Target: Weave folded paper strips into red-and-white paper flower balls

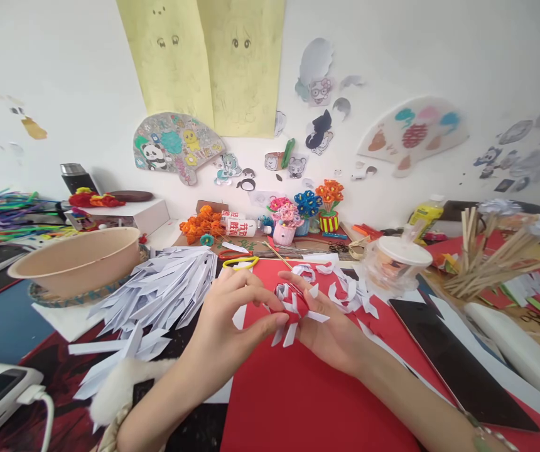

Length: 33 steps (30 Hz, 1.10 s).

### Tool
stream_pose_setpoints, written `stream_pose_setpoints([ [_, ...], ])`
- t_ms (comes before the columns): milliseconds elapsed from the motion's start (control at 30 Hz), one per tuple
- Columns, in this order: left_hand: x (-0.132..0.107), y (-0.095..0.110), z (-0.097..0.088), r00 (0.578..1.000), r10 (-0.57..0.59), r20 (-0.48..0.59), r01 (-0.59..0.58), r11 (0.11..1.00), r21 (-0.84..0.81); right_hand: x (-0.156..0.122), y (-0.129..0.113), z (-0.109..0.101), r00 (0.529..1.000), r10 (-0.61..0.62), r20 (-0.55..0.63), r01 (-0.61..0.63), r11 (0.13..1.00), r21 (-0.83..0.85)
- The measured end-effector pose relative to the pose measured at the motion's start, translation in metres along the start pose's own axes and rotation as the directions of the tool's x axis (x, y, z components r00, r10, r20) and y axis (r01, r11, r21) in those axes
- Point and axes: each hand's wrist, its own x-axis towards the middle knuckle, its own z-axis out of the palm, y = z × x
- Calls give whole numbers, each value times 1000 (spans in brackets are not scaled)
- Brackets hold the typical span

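Note:
Between my two hands is a red and white paper flower (293, 302) on a thin stick, its white strips pointing outward and down. The thumb and index finger of my left hand (239, 307) pinch its near left side. My right hand (329, 326) cups the flower from the right, with the fingers partly hidden behind it. The stick (279, 256) leans up and left out of the flower. Beneath both hands lies a red paper sheet (317, 402). Curled white paper pieces (352, 292) rest on it just beyond my right hand.
A pile of folded white paper strips (166, 282) lies left, near a beige basin (76, 260). Yellow-handled scissors (239, 262) sit beyond my left hand. A dark phone or tablet (458, 358), a lidded cup (399, 257) and wooden sticks (477, 257) stand or lie right. Flower pots (284, 232) line the back.

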Motion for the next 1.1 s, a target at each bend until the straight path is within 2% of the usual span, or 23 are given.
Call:
stream_pose_setpoints([
  [300,0,-1,6,997,-80,10,80,997,-22,0,-2,-2,997,-62,47,65,995,-73],
  [433,0,-3,6,995,-102,13,102,995,-9,-2,-3,-1,999,-43,20,45,991,-124],
  [600,-1,-2,5,990,-131,57,135,989,-68,-2,-4,0,1000,-23,20,26,992,-123],
  [867,-8,0,17,996,-85,4,84,993,83,-4,-6,-2,995,-57,77,65,992,-109],
  [1000,-4,-3,5,998,-31,-56,25,994,-105,-6,-9,-3,987,-56,148,71,993,-98],
  [1100,0,-9,-8,999,33,7,-31,980,-195,-7,-11,-6,977,-65,202,86,992,-94],
])
